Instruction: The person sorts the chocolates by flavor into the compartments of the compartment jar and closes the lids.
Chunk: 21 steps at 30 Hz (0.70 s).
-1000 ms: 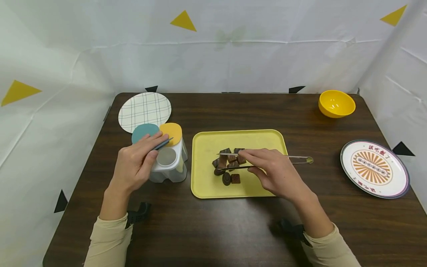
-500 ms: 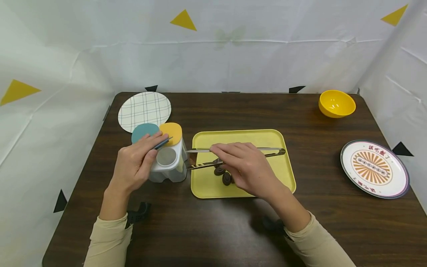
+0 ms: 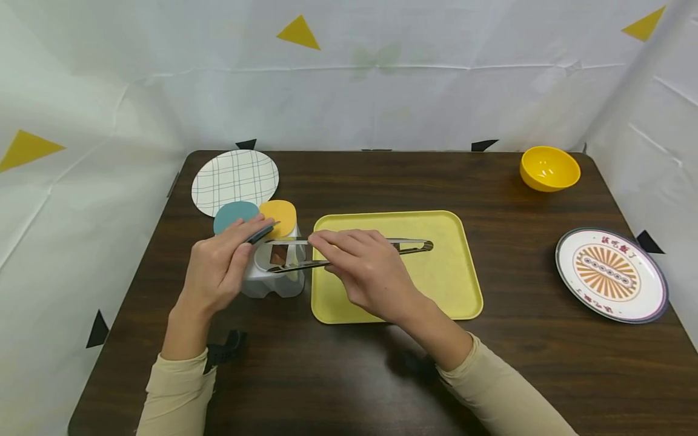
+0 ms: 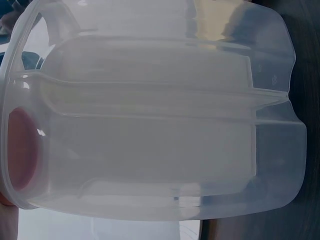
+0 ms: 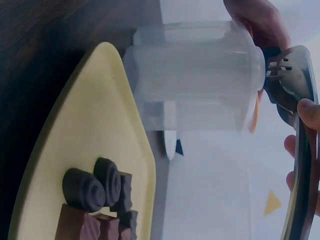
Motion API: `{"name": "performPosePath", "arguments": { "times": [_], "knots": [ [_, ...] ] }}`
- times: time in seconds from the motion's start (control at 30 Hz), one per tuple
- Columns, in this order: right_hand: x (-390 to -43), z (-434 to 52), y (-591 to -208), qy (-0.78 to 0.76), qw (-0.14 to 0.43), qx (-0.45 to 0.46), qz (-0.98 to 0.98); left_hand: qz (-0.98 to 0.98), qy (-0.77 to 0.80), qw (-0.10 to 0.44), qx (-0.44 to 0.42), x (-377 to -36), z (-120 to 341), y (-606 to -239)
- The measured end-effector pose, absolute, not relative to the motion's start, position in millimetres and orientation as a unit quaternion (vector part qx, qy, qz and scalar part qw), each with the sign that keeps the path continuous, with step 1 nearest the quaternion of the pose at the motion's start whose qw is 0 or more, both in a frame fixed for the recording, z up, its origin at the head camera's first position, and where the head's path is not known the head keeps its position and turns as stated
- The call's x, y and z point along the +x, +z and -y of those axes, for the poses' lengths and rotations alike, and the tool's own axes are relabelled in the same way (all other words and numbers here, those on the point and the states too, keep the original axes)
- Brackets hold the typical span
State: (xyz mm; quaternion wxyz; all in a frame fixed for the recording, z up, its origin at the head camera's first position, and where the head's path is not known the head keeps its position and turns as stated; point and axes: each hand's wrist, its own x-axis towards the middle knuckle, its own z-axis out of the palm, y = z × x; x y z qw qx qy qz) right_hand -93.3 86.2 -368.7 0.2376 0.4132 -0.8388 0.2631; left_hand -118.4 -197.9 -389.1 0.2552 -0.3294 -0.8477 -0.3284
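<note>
My left hand (image 3: 218, 272) grips a translucent lidded container (image 3: 272, 281) and holds its dark flap (image 3: 262, 233) up. The teal flap (image 3: 234, 212) and the yellow flap (image 3: 279, 212) stand open behind it. My right hand (image 3: 371, 275) pinches metal tongs (image 3: 403, 245), whose tips hold a brown chocolate piece (image 3: 279, 255) over the container's opening. In the head view that hand hides the other chocolates. The right wrist view shows them, several chocolates (image 5: 95, 192), lying on the yellow tray (image 5: 75, 140) beside the container (image 5: 195, 85). The container (image 4: 150, 125) fills the left wrist view.
The yellow tray (image 3: 447, 272) lies mid-table on the dark wooden table (image 3: 349, 375). A plaid plate (image 3: 234, 178) sits behind the container, a yellow bowl (image 3: 549, 168) at the back right, a patterned plate (image 3: 611, 274) at the right edge. White sheets wall the table in.
My right hand has carried the tongs with a chocolate piece leftward from the pile on the tray to above the container. The left hand has stayed on the container.
</note>
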Motion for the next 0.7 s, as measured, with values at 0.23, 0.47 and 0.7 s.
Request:
{"name": "performPosePath", "arguments": {
  "times": [0.23,0.47,0.7],
  "knots": [
    [-94.4,-79.4,-368.6,0.248,0.24,0.415,0.842,0.848,-0.326,0.255,-0.331,-118.5,198.3,-389.4],
    [-94.7,-79.6,-366.4,0.244,0.23,0.415,0.846,0.846,-0.33,0.257,-0.33,-118.8,198.3,-389.4],
    [-94.7,-80.3,-364.2,0.235,0.217,0.413,0.853,0.847,-0.334,0.254,-0.326,-118.7,197.5,-388.8]
  ]
}}
